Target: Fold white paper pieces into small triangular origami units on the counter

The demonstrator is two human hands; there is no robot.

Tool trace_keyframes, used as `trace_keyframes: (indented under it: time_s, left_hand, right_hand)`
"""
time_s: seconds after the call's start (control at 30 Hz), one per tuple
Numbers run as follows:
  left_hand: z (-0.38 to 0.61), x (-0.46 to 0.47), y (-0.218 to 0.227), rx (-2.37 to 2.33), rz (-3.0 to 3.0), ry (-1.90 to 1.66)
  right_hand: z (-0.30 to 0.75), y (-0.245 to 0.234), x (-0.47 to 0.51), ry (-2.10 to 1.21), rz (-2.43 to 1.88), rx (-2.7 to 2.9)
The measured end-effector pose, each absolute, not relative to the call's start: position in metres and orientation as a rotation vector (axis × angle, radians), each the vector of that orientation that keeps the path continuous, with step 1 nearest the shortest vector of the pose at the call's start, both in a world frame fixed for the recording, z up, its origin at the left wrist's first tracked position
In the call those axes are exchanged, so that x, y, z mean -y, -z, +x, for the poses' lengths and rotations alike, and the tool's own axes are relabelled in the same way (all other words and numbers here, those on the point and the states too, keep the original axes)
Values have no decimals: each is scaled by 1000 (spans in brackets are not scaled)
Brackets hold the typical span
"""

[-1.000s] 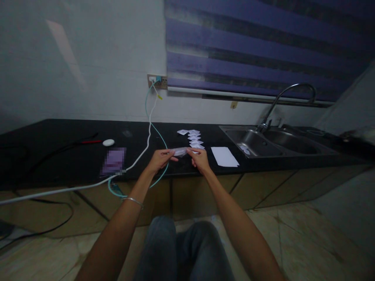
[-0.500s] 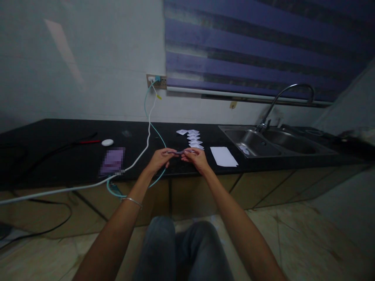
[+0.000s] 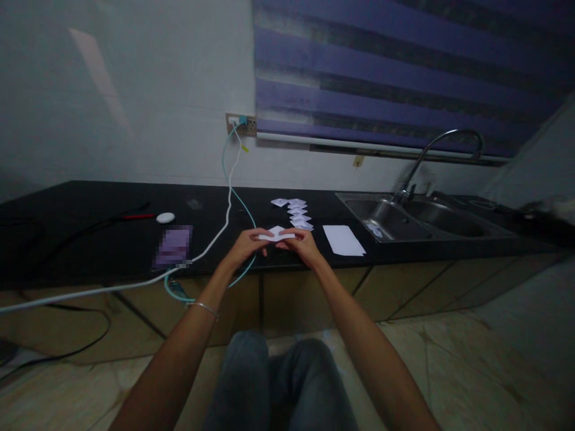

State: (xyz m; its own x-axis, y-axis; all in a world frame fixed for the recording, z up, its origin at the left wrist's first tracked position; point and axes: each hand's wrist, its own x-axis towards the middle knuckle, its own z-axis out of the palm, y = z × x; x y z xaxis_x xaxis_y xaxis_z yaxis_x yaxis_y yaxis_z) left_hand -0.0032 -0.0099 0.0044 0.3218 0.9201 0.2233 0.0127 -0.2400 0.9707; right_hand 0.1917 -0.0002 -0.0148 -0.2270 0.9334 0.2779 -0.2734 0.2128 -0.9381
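Between my two hands is a small piece of folded white paper (image 3: 275, 234), with a pointed top and a long flat strip along its lower edge. My left hand (image 3: 246, 244) pinches its left end, and my right hand (image 3: 302, 244) pinches its right end. Both hands are just above the front part of the black counter (image 3: 112, 245). Right behind them, several folded white paper pieces (image 3: 296, 211) lie in an overlapping column, with one turned off to the left at the far end. A stack of white paper sheets (image 3: 344, 239) rests to the right of my right hand.
A steel double sink (image 3: 381, 224) with a tall faucet (image 3: 420, 161) is set in the counter at right. White and teal cables (image 3: 229, 209) run from the wall socket (image 3: 240, 124) down past my left hand. A white oval object (image 3: 165, 218) and a blurred purple item (image 3: 173, 246) lie at left.
The paper in my hands was seen edge-on and dark; now its white face and pointed top are turned into view. My hands have barely shifted.
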Motion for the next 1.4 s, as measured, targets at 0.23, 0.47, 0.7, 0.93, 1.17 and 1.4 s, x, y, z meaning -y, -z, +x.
trace_keyframes:
  time_s: [0.23, 0.47, 0.7, 0.93, 1.17, 1.4]
  left_hand:
    - [-2, 15, -8, -887, 1551, -1140]
    - [-4, 17, -10, -949, 1648, -1142]
    - [-4, 17, -10, -953, 1727, -1144]
    - [-5, 13, -7, -983, 1624, -1258]
    - [-7, 17, -11, -989, 1499, -1284]
    - [-5, 19, -14, -1006, 1489, -1288]
  right_hand:
    - [194, 16, 2, -1246, -696, 1420]
    - [197, 17, 0, -1111, -778, 1482]
    - [198, 20, -2, -1062, -825, 1507]
    - [198, 18, 0, -1119, -782, 1412]
    - [197, 14, 3, -1219, -733, 1328]
    - [198, 18, 0, -1165, -777, 1354]
